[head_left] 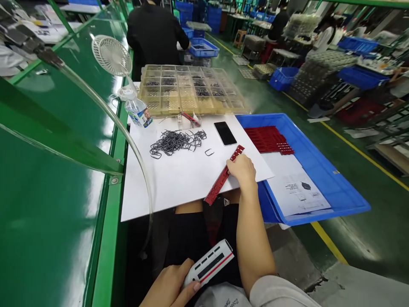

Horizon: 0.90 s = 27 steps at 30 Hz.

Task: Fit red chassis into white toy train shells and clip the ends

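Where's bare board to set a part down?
Largest: the white board between the dark hooks and front edge, left of the red strip. Smaller: between the right hand and blue bin. Crowded: the back, with divided box and bottle.

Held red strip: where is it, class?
In the head view, the red strip is just right of centre, below the phone, held in the right hand.

Slanted red strip, white red-striped device

Showing dark red on the slotted strip, white with black bars and a red stripe on the handheld device, dark grey on the clips, white across the bench.
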Motion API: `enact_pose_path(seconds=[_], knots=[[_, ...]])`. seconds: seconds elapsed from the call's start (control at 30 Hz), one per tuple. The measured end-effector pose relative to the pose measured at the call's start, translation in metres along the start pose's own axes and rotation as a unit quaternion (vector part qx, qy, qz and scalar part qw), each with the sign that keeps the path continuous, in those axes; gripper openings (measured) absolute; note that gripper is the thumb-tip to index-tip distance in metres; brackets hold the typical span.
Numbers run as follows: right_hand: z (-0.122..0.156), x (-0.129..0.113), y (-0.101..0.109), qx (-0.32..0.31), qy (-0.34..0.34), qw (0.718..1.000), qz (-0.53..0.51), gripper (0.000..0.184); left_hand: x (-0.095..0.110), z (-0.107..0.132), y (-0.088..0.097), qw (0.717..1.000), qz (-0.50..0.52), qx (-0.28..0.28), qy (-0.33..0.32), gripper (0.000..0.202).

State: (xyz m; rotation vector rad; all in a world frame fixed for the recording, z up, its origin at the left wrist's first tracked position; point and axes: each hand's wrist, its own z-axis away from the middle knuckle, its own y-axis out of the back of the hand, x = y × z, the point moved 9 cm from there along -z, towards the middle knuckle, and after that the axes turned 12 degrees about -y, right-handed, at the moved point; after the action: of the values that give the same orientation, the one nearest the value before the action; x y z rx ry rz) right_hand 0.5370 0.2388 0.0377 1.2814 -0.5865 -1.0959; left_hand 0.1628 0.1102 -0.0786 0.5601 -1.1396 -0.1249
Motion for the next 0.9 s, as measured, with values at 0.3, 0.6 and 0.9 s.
enact_pose_path(seconds=[0.3, 0.6, 0.9], knots=[[0.014, 0.001, 0.004, 0.064, 0.279, 0.956, -0.056, 0.030, 0.001, -0.006, -0.002, 0.998, -0.004, -0.054, 0.018, 0.051], [0.012, 0.026, -0.009, 0.106, 0.456, 0.877, -0.111, 0.023, -0.008, -0.006, 0.025, 0.995, -0.061, 0.063, 0.043, 0.043], [0.027, 0.008, -0.028, 0.105, 0.489, 0.859, -0.113, 0.028, 0.021, 0.000, 0.037, 0.968, -0.234, 0.061, 0.071, 0.034]])
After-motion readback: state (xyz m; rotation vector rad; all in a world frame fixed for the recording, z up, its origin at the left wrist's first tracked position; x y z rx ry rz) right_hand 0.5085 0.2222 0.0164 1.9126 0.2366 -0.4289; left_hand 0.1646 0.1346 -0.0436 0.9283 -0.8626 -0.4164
